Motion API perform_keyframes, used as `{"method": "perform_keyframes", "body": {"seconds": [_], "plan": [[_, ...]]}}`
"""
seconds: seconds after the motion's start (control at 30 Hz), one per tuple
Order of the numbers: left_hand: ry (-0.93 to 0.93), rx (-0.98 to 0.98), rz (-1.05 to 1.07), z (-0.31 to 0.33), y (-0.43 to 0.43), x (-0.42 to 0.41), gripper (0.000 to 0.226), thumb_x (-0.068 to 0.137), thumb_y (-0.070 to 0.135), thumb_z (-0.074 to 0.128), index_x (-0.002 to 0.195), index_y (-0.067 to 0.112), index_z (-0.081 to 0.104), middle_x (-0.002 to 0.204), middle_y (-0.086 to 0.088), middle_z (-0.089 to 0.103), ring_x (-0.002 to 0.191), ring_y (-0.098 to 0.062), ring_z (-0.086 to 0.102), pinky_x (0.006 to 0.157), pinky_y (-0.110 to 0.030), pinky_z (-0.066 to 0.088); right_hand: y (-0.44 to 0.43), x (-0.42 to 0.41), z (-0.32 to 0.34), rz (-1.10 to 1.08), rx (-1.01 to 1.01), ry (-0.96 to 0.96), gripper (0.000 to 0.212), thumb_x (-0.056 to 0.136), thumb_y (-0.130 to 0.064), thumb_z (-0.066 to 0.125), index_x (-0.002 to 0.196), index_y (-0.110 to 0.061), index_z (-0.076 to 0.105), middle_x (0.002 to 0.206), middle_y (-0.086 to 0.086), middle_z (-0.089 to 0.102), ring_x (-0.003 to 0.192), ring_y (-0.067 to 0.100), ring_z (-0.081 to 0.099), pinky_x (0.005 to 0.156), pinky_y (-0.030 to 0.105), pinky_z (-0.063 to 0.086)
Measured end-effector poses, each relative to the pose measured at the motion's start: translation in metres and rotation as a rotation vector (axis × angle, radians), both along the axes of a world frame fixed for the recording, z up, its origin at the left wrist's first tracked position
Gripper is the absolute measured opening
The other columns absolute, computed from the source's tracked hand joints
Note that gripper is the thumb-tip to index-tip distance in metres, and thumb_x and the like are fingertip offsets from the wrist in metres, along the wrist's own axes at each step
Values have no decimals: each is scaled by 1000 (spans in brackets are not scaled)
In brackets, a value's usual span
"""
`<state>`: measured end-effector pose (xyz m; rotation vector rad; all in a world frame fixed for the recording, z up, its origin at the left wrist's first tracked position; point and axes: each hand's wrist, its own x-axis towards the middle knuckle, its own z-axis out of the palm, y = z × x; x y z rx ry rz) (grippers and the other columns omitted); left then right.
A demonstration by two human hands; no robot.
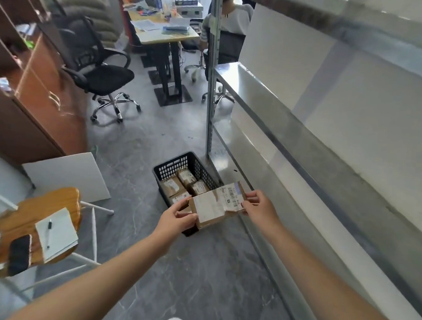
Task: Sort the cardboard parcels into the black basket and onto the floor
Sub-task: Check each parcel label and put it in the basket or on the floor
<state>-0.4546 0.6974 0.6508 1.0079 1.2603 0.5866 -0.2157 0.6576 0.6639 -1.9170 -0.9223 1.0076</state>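
Parcel (217, 206) held between both hands over the near end of the basket (173, 168), label side up, tilted slightly. Left hand (176, 218) pinching the near-left corner, thumb on top, fingers curled beneath. Right hand (260, 206) gripping the far-right end, fingertips closed on the edge. Basket on the grey floor (200, 275) beside the metal shelf (290, 144), with several more parcels (180, 185) lying flat inside. Stool (33, 215) at left, carrying notepad, pen and phone.
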Motion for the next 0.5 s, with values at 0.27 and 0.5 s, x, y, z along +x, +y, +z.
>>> {"method": "perform_keyframes", "body": {"seconds": [0.27, 0.5], "plan": [[-24, -6, 121, -2, 39, 4, 60, 85, -2, 70, 138, 20, 53, 107, -27, 69, 107, -40, 66, 97, -47, 53, 55, 13, -8, 154, -11, -102, 11, 93, -19, 64, 99, -17, 55, 106, 1, 65, 93, 12, 65, 82, 34, 58], [-20, -46, 172, -17, 126, 11, 57, 85, -5, 67, 135, 18, 55, 107, -23, 70, 101, -34, 69, 96, -48, 53, 155, 12, -17, 180, -44, -171, 8, 94, -20, 61, 97, -22, 53, 108, 1, 59, 90, 8, 62, 61, 15, 46]]}}
